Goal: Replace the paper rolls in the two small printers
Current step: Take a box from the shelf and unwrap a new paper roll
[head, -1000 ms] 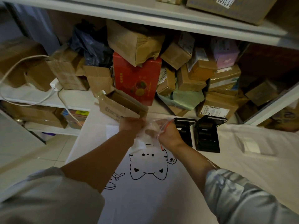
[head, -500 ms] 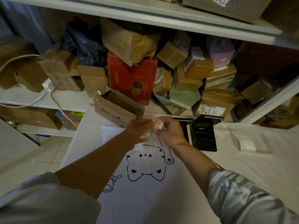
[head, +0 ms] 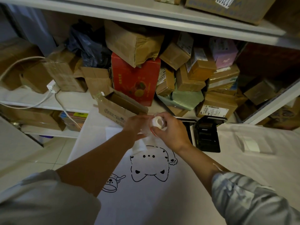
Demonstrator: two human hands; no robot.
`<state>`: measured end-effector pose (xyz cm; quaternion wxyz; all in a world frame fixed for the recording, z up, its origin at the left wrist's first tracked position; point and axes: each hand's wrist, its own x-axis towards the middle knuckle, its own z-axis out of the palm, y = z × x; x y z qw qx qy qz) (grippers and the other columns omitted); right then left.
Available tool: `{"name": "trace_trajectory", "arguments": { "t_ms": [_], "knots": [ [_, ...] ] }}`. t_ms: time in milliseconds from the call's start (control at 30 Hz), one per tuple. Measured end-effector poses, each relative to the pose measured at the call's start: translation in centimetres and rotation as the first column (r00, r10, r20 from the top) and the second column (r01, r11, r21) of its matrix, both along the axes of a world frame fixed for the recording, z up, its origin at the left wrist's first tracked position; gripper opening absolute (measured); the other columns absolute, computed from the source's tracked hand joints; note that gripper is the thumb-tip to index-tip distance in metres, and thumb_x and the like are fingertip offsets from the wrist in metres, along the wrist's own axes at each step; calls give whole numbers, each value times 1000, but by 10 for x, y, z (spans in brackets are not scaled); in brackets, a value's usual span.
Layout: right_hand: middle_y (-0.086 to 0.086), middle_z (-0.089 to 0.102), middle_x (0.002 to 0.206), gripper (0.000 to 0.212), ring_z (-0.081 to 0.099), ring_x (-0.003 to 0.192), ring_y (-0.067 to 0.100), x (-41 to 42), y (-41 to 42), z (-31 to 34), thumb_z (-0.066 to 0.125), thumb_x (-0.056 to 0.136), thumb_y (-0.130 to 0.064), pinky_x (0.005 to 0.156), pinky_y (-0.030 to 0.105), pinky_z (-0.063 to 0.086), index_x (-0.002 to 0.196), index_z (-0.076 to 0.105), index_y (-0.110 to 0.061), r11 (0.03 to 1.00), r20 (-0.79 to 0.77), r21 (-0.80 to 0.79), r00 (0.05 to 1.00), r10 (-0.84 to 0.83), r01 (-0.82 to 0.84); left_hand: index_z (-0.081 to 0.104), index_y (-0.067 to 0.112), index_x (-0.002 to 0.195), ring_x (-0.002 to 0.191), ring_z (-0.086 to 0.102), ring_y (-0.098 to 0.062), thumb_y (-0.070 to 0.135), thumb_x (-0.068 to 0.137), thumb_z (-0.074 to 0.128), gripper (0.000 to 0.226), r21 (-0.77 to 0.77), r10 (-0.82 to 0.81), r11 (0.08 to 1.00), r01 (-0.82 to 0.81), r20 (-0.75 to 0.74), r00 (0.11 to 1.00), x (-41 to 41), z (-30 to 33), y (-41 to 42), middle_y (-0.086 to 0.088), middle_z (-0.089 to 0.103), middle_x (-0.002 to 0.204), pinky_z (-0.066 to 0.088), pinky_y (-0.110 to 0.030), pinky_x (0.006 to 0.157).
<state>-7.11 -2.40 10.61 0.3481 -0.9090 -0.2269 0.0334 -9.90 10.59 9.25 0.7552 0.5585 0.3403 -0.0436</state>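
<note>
Right hand [head: 168, 132] fingers pinch paper roll [head: 157, 122]; left hand [head: 135, 125] fingers grip clear bag [head: 142, 133]. Roll may slip or unwind before reaching open printer [head: 207, 135].

The open black printer [head: 207, 135] sits on the bench [head: 243, 168]. Just left of the printer, both hands are in the way: the right hand [head: 168, 132] grips a paper roll [head: 158, 122] and the left hand [head: 136, 125] pinches a clear bag [head: 146, 132]. A second black printer [head: 186, 122] is partly hidden behind the right hand. Right behind the printer, a big pile of boxes [head: 215, 106] blocks the shelf. Right of the printer the bench is bare up to a small white pack [head: 250, 144]. In front of the printer the bench is open too.
</note>
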Motion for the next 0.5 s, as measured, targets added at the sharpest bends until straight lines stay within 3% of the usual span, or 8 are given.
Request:
{"name": "trace_trajectory", "arguments": {
  "t_ms": [100,133,200,267,333,400,500],
  "knots": [
    [-2,68,106,29,61,95,15,6,-2,-8,75,76,-16,83,31,51,102,66,-24,1000,-60,30,998,5,-3,63,16,108,112,55,-26,21,90,60,19,-62,-112,992,112,13,994,-4,-4,0,-8,61,115,51,-39,86],
    [-2,67,107,31,60,94,13,7,-3,-10,75,74,-12,82,27,50,102,66,-23,999,-104,43,995,-7,12,65,17,98,110,55,-25,16,89,62,9,-36,-102,994,103,25,994,-6,-3,0,-8,62,109,50,-39,86],
    [-2,65,101,36,58,90,11,9,-4,-13,77,73,-7,77,21,47,105,66,-18,997,-225,59,974,-40,54,64,18,81,103,56,-24,8,86,65,11,14,-31,999,31,32,999,-6,-8,4,-5,61,97,51,-38,81],
    [-2,63,96,39,60,90,13,9,-6,-17,78,71,-4,78,23,50,106,65,-15,992,-331,85,942,-59,92,64,17,78,97,57,-22,7,84,67,12,77,7,997,-11,47,999,-7,-15,7,-4,61,92,54,-36,74],
    [0,64,99,38,60,92,15,8,-9,-21,79,72,-4,78,26,51,106,66,-13,981,-413,129,907,-81,147,63,18,76,91,58,-21,7,85,66,15,188,-15,982,0,76,997,-5,-25,8,-3,61,90,55,-28,64],
    [3,64,101,31,59,86,14,7,-12,-24,75,77,-7,68,22,47,106,65,-13,952,-513,184,850,-121,246,61,19,77,88,60,-21,5,87,62,17,404,-80,914,35,96,992,-4,-36,10,-6,63,91,54,-20,60],
    [6,63,106,27,61,86,16,8,-20,-25,69,84,-13,70,25,53,110,60,-13,876,-640,208,738,-214,435,61,18,85,89,61,-23,-1,87,52,21,663,-113,748,39,69,991,-8,-49,15,-4,64,93,52,-28,72]
  ]
}}
